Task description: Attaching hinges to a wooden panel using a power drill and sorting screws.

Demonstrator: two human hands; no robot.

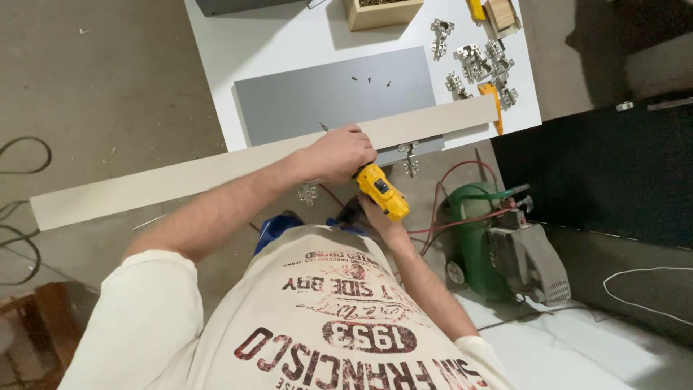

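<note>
The step in hand seems to be driving a screw: the left hand (345, 152) is clenched on the long beige board (216, 173), pressing it on the grey panel (332, 97) at the tabletop (216, 43) edge. The right hand (375, 213) grips a yellow drill (382, 191) just below the board. The next move calls for a steady, straight tool, I think.

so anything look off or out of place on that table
A few loose screws lie scattered on the grey panel, and the hinges sit in a jumbled heap by the table's right edge. The long beige board overhangs the table far to the left.
</note>
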